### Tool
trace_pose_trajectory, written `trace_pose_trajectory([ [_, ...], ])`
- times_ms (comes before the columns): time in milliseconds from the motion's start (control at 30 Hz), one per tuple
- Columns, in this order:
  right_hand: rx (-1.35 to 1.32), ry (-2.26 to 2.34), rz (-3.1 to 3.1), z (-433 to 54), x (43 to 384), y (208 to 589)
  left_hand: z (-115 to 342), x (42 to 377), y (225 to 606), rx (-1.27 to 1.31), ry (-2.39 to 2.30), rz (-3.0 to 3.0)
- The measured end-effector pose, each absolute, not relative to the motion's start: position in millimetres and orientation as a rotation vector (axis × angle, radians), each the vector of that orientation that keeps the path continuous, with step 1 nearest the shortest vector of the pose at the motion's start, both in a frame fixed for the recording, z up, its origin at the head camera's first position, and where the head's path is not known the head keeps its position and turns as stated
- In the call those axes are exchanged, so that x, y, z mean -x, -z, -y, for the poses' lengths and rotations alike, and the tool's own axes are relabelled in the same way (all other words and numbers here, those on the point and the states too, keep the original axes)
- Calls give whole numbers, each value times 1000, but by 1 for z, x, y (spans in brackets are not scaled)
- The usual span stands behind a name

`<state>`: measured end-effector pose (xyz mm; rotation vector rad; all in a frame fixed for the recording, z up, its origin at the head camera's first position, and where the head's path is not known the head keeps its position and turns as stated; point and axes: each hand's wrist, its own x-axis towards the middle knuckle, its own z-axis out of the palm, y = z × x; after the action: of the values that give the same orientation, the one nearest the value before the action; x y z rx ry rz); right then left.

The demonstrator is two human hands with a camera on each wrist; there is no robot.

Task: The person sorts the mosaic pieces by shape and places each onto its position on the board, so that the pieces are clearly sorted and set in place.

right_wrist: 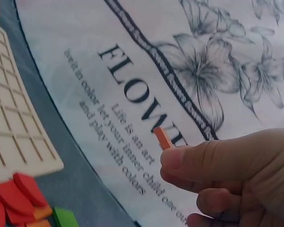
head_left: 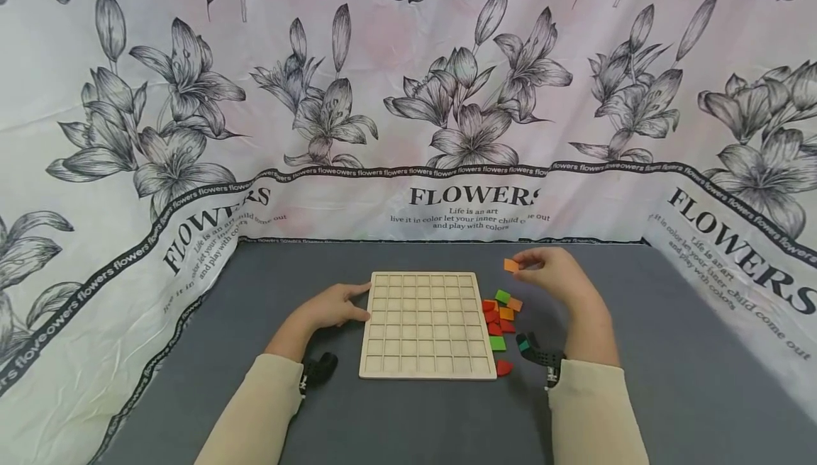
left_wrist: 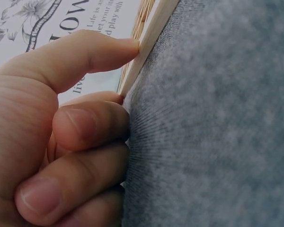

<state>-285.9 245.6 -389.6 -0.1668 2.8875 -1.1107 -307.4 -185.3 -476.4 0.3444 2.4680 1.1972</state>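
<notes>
A pale wooden board (head_left: 418, 325) with a grid of shallow square recesses lies on the grey tabletop. At its left edge is my left hand (head_left: 332, 307), thumb and forefinger spread apart and touching the side. The left wrist view shows a fingertip (left_wrist: 130, 47) against the board's side (left_wrist: 149, 42), with the other fingers bent beneath. My right hand (head_left: 552, 273) pinches a small orange square tile (head_left: 510, 265) between thumb and fingers, raised beyond the board's far right corner. In the right wrist view the orange tile (right_wrist: 163, 137) appears edge-on, partly covered by the thumb.
Along the board's right side lie several loose pieces: red pieces (head_left: 491, 316), orange tiles (head_left: 506, 313) and green tiles (head_left: 497, 343), some overlapping. A red piece with a curved edge (head_left: 503, 368) lies apart, nearer the front. A flower-printed cloth (head_left: 472, 210) stands behind the table.
</notes>
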Motion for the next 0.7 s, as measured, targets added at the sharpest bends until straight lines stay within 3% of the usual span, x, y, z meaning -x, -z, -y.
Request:
trace_pose_trajectory([
  [700, 504, 1260, -2897, -144, 290, 393, 186, 307, 475, -319, -1171, -2473],
])
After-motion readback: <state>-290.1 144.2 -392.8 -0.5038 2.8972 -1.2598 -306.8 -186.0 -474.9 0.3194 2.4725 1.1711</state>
